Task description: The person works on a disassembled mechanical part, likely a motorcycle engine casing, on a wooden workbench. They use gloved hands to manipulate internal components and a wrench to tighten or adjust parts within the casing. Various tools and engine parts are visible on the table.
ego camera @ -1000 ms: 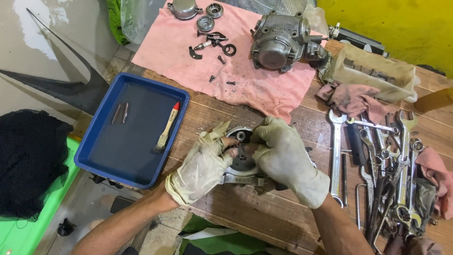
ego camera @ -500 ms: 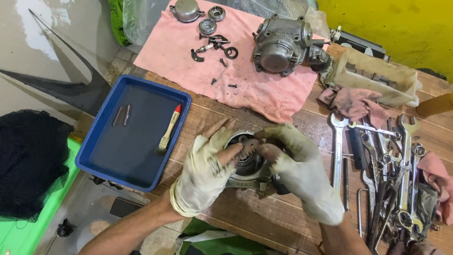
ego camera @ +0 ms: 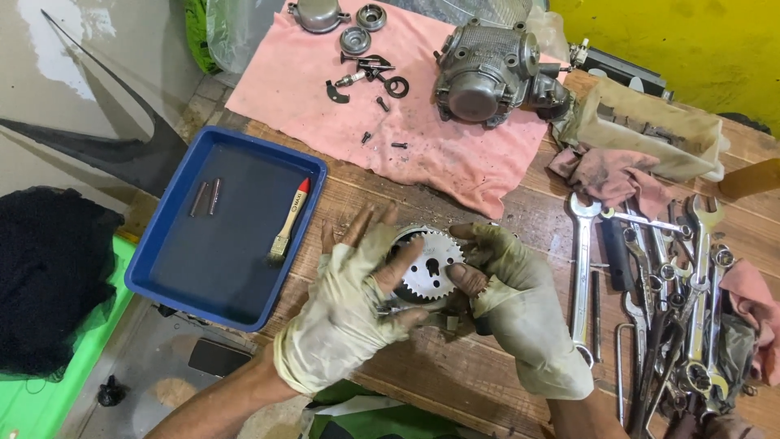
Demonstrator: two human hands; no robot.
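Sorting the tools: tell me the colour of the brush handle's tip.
Red, on the paintbrush in the blue tray, head view.

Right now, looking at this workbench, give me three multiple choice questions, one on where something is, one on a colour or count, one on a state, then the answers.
1. Where does the paintbrush lie?
A. in the blue tray
B. on the pink cloth
C. among the wrenches

2. How many small metal pins lie in the tray?
A. none
B. two
C. five

3. How is the toothed sprocket held?
A. lying untouched on the cloth
B. hanging from a hook
C. between both gloved hands

Answers:
1 A, the brush rests on the tray floor.
2 B, two pins lie side by side.
3 C, the left hand and right hand have fingers on it.
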